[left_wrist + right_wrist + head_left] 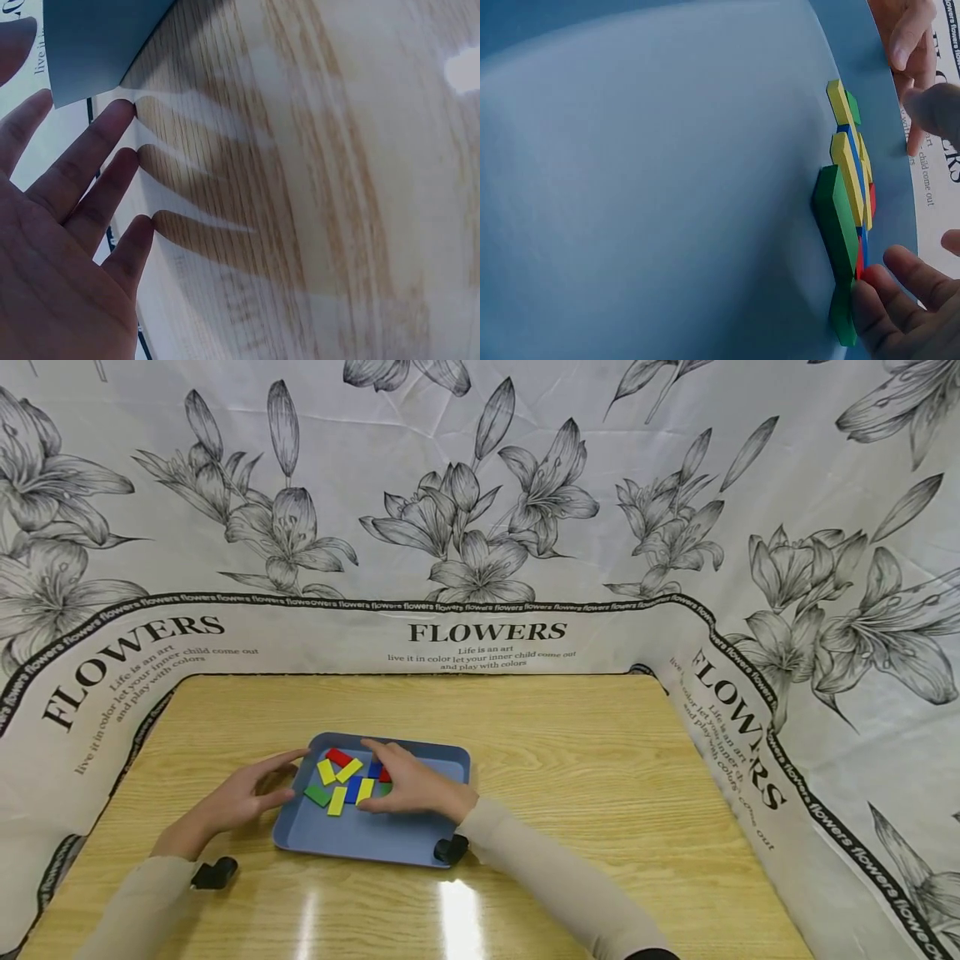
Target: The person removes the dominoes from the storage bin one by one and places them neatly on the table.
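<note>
A blue-grey tray [337, 841] lies on the table with several small flat rectangular blocks grouped in its left and middle part. Among them are a red block [339, 757], a yellow block [337, 802], a green block [835, 217] and a blue block [352, 790]. My left hand [238, 797] is beside the tray's left wall, fingers extended, fingertips right at the rim. Over the tray, my right hand [420, 783] has thumb and fingers spread around the right side of the group, hiding some blocks. Its fingertips are close against a few blocks in the right wrist view.
The wood-grain table [585, 760] extends to the right and in front of the tray. A white flower-printed cloth [487, 639] borders its back and sides. Small black devices are strapped at both wrists.
</note>
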The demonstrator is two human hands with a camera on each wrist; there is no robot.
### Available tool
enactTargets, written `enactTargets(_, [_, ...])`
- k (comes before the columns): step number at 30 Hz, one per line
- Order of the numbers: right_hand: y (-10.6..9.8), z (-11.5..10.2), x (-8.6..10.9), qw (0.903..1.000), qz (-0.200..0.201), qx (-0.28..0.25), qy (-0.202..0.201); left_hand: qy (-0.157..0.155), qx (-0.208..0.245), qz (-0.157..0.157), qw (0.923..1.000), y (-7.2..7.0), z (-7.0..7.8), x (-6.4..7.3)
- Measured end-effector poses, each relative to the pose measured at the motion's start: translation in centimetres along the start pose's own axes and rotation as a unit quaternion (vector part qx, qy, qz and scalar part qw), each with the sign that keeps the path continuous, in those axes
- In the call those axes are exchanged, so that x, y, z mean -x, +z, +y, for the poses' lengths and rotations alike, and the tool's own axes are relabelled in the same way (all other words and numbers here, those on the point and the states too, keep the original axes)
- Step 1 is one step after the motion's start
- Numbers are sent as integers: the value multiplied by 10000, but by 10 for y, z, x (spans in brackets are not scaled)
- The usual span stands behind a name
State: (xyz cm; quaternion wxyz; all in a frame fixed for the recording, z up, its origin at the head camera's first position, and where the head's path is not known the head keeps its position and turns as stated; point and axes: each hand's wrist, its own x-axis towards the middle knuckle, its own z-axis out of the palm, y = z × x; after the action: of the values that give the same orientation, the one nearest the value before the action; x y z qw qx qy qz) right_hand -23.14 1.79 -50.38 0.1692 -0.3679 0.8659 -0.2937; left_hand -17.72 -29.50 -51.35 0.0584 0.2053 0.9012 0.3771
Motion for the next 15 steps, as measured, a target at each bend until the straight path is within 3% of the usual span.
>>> enactTargets(15, [10, -8, -12, 9955, 141, 928, -117, -183, -147, -47, 9997, 2, -4, 0])
